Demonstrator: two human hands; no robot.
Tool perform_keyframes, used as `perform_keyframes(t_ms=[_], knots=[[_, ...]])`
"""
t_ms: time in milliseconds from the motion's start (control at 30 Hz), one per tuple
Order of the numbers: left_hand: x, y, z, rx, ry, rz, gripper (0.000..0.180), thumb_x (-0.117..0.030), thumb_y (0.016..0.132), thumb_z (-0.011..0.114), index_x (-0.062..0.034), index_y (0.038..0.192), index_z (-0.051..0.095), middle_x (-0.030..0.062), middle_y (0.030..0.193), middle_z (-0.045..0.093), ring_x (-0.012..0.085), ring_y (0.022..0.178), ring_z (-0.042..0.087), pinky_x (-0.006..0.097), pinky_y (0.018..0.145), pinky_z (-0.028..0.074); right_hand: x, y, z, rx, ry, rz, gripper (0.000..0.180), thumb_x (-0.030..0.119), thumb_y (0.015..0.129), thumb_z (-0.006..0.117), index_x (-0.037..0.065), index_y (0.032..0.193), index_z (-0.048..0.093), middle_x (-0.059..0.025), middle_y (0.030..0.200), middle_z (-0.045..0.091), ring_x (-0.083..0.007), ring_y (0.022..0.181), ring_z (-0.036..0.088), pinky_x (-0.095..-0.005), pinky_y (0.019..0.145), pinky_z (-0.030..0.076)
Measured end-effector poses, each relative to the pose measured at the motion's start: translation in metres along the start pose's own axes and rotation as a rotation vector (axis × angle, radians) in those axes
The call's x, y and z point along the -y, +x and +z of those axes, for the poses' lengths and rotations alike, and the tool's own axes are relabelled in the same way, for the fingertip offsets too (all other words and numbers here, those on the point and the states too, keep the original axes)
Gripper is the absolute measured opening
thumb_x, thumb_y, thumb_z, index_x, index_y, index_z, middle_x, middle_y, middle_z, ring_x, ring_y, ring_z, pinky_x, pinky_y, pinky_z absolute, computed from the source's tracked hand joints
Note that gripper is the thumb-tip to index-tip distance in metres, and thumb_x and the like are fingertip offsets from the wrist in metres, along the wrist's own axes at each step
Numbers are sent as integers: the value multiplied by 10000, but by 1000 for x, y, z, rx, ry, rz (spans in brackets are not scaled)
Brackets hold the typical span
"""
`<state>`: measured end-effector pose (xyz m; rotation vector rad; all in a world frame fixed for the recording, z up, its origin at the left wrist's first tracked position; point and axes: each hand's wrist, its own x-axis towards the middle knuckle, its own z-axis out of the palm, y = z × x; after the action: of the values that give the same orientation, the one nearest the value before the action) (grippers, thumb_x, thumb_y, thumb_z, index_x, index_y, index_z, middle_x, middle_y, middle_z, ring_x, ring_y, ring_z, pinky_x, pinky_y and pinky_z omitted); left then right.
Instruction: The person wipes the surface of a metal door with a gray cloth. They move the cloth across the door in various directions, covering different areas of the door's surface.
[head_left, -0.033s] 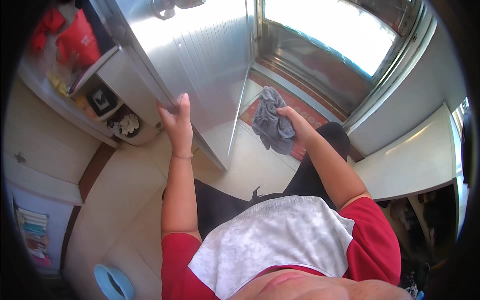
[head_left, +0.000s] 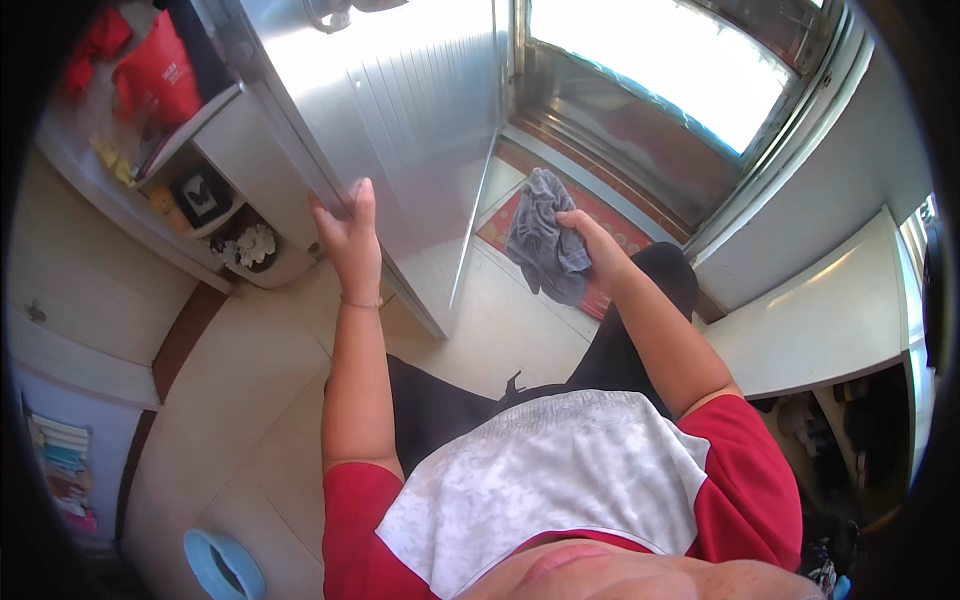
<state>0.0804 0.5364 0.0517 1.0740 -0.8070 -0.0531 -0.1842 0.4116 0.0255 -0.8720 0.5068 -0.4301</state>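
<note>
A silvery metal door (head_left: 425,140) with fine grooves stands swung inward in front of me. My left hand (head_left: 352,245) is closed on its free edge, with the thumb along the near face; the fingertips are partly hidden. To the right of the door, my right hand (head_left: 597,250) grips a crumpled grey cloth (head_left: 543,232), which hangs in loose folds above the floor. The cloth is apart from the door. High on the door sits a metal handle (head_left: 365,6), cut off by the top of the view.
A red patterned mat (head_left: 605,213) lies at the threshold below a bright glazed outer door (head_left: 650,60). Left stands a shelf unit (head_left: 250,165) with a framed picture and red bags. A white shoe cabinet (head_left: 820,320) is at right, a light-blue basin (head_left: 225,565) at lower left.
</note>
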Motion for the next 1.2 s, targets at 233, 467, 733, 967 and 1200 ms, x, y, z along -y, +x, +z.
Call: perform_keyframes(t_ms=[233, 467, 733, 967, 1200], knots=[[27, 43, -34, -230, 11, 59, 375, -239, 893, 683, 34, 1094, 523, 86, 1090, 632, 161, 967, 608, 306, 870, 473, 17, -2, 61, -107, -139, -164, 386, 330, 951, 532, 50, 1216, 532, -101, 1117, 637, -219, 973, 628, -362, 847, 510], [40, 64, -49, -484, 18, 4, 419, -328, 951, 590, 55, 1099, 509, 142, 1225, 581, 201, 1095, 566, 314, 944, 429, 30, 74, 81, -46, -357, -324, 541, 264, 942, 574, 71, 1413, 391, -113, 1144, 599, -196, 1008, 602, -334, 888, 483], [65, 65, -78, -554, 210, 83, 492, -414, 1029, 354, 49, 1121, 492, 94, 1085, 536, 186, 983, 493, 310, 915, 391, 44, 178, 202, 121, -1123, -1372, 546, 204, 824, 707, 255, 1340, 536, -190, 1179, 499, -327, 954, 575, -341, 737, 518], [58, 59, -68, -529, -1, -24, 515, -407, 1040, 318, 4, 1331, 423, 110, 1361, 455, 197, 1229, 447, 330, 1046, 346, 8, 222, 251, 31, -1003, -1733, 563, 180, 723, 741, 296, 1255, 599, -204, 1117, 509, -302, 840, 575, -342, 647, 503], [48, 62, -62, -481, -55, 52, 644, -533, 1008, 283, 14, 1310, 443, 105, 1343, 486, 201, 1245, 440, 337, 1052, 337, -80, 253, 148, 295, -1297, -1601, 498, 129, 742, 716, 305, 1202, 642, -157, 1091, 523, -273, 836, 584, -340, 670, 505]])
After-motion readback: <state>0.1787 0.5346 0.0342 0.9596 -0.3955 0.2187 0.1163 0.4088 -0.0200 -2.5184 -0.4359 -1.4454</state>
